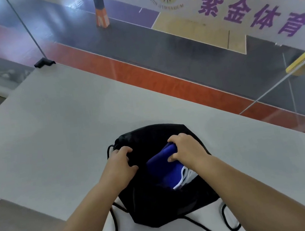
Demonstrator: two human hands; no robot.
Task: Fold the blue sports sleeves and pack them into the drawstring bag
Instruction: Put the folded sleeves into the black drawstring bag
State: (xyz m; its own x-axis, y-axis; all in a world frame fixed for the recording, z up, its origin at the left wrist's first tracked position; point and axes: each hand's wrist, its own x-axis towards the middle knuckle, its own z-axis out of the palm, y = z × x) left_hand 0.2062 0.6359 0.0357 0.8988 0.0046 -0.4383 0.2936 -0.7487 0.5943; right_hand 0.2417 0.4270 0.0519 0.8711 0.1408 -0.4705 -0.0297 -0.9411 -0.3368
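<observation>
banner (250, 8): 紫金体育 | right hand (186, 148) grips blue sleeves (161, 159) | left hand (120, 163) holds bag (159, 201)

Sleeves (163, 159) partly inside bag (159, 201)

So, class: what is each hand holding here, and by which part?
The right hand grips the folded blue sleeves at their far end, at the mouth of the black bag. The left hand holds the bag's left rim.

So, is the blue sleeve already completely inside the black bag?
No, the folded blue sleeve still sticks out of the drawstring bag opening, gripped by the right hand.
</observation>
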